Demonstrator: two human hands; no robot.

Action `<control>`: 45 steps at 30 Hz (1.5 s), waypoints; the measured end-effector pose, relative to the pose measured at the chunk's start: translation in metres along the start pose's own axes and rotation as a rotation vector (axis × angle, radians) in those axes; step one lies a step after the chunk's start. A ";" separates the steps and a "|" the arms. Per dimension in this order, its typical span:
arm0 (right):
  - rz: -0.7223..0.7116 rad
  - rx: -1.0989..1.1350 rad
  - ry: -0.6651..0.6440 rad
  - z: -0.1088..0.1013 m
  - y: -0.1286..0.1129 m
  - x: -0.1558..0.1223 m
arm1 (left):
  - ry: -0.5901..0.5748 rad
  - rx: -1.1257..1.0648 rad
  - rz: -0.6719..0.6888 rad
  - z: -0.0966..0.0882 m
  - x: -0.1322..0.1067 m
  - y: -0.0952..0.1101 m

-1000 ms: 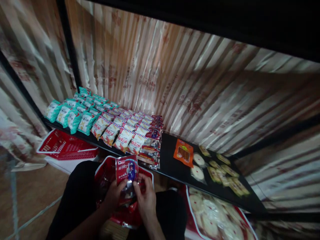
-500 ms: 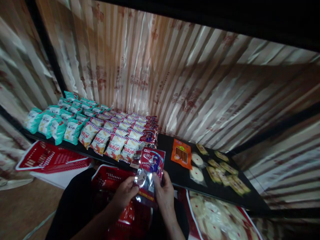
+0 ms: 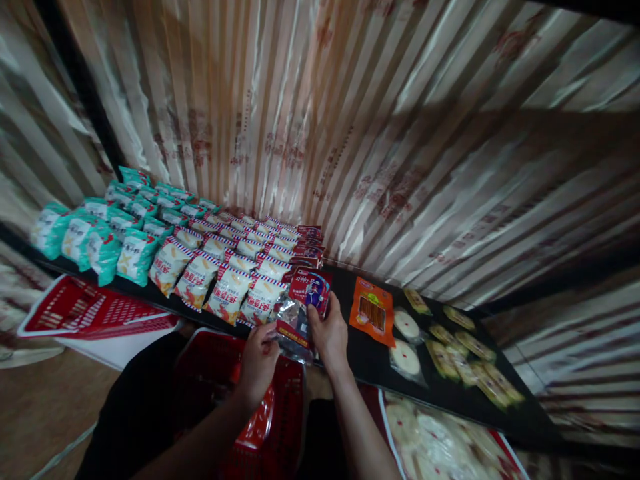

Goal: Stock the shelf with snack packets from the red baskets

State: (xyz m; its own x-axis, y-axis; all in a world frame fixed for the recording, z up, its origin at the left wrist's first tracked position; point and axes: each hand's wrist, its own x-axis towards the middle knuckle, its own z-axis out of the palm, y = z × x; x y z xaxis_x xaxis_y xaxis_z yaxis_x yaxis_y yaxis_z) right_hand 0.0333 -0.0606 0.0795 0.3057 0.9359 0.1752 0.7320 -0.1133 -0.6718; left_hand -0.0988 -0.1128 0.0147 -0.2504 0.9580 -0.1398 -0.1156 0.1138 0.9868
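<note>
A dark red and purple snack packet (image 3: 295,323) with a clear, shiny lower part is held over the front edge of the black shelf. My right hand (image 3: 330,333) grips its right side, thumb on the front face. With curled fingers, my left hand (image 3: 260,357) pinches its lower left edge. Behind it, more dark red packets (image 3: 309,241) stand in a row, partly hidden by the held one. To their left are several white snack bags (image 3: 229,293) with red and blue striped tops.
Several teal bags (image 3: 135,257) fill the shelf's left end. Rightward on the black shelf (image 3: 360,357) lie an orange packet (image 3: 371,310), white round packs (image 3: 406,360) and small green-edged packs (image 3: 441,360). Red baskets (image 3: 290,400) stand below; a striped curtain hangs behind.
Both hands have carried the packet forward, closer to the row of dark red packets. The view has tilted slightly, so the shelf's left-hand goods sit a little higher and further left.
</note>
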 end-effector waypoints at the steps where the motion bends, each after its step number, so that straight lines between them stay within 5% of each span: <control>1: -0.003 -0.035 -0.002 0.001 -0.001 0.000 | 0.014 0.045 0.030 -0.001 0.001 -0.003; 14: -0.130 -0.154 -0.024 0.011 -0.011 0.004 | 0.117 0.238 0.335 -0.003 0.003 -0.028; 27: -0.326 -0.110 0.081 0.037 0.010 0.004 | 0.057 0.366 0.247 -0.015 -0.006 -0.021; 35: -0.378 -0.022 0.096 0.036 0.012 -0.002 | 0.036 0.343 0.208 -0.015 -0.011 -0.019; 45: -0.395 -0.044 0.075 0.035 0.016 -0.002 | 0.116 0.470 0.352 -0.015 -0.013 -0.033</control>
State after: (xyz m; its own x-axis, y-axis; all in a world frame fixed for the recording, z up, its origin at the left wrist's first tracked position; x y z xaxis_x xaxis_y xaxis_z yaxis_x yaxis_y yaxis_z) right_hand 0.0233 -0.0523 0.0429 0.0377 0.8834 0.4670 0.8272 0.2346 -0.5106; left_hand -0.1066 -0.1328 -0.0169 -0.3023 0.9273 0.2206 0.4247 -0.0761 0.9021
